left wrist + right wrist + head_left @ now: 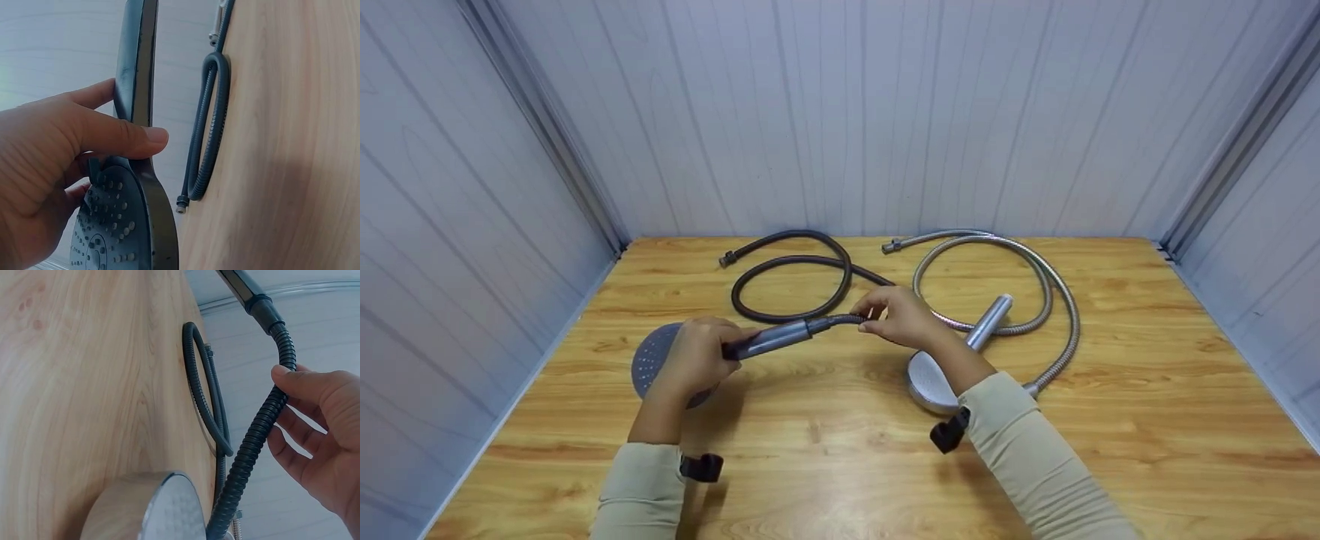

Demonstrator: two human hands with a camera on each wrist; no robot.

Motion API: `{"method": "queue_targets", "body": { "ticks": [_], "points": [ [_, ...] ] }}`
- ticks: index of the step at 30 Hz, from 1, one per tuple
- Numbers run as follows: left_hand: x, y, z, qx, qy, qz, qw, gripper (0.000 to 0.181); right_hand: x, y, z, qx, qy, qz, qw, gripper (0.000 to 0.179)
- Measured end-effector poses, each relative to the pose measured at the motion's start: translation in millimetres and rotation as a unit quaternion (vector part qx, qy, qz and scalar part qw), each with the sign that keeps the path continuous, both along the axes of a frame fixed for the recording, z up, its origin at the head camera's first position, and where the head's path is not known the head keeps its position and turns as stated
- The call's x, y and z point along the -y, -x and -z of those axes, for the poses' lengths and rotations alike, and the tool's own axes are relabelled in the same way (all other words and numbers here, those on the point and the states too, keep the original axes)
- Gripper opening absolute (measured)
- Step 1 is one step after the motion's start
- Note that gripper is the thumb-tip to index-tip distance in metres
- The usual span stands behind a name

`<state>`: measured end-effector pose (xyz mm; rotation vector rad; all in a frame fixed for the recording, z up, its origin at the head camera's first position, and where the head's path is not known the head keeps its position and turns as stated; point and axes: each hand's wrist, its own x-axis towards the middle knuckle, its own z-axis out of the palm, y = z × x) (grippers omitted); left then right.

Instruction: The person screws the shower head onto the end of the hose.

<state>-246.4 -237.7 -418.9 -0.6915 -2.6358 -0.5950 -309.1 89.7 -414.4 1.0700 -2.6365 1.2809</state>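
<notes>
My left hand (699,358) grips a dark grey shower head (138,73) around its handle, close to the round spray face with its many small nozzles. The handle slants up to the right in the head view, held over the table. A black ribbed shower hose (253,439) joins the handle's end through a dark connector (264,312). Just beyond that connector, my right hand (901,316) pinches the hose between thumb and fingers. The rest of this hose lies coiled behind the hands, its far end fitting (727,259) at the back left.
A silver shower head (936,382) lies on the wooden table (825,465) beneath my right forearm. Behind and right of it, a silver metal hose (1072,315) is looped. Panelled walls (855,120) enclose the table at the back and both sides.
</notes>
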Motion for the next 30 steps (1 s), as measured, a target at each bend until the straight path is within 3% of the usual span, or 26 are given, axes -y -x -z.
{"method": "queue_targets", "body": {
  "ticks": [6,15,21,30],
  "points": [
    [3.8,6.2,6.1,0.02,-0.009,-0.01,0.9997,0.052,5.3,3.4,5.5,-0.005,-0.006,0.007,0.9999,0.015],
    [10.7,16.7,15.1,0.082,-0.034,-0.032,0.9955,0.048,13.4,6.9,11.6,0.001,-0.046,0.028,0.9985,0.012],
    [13.0,22.1,17.4,0.119,-0.029,-0.045,0.9914,0.043,17.5,9.8,16.5,-0.023,-0.078,0.029,0.9963,0.012],
    [17.6,31.8,18.2,0.142,0.002,-0.05,0.9885,0.049,25.7,14.0,24.1,-0.018,-0.085,0.037,0.9955,0.014]
  ]
}}
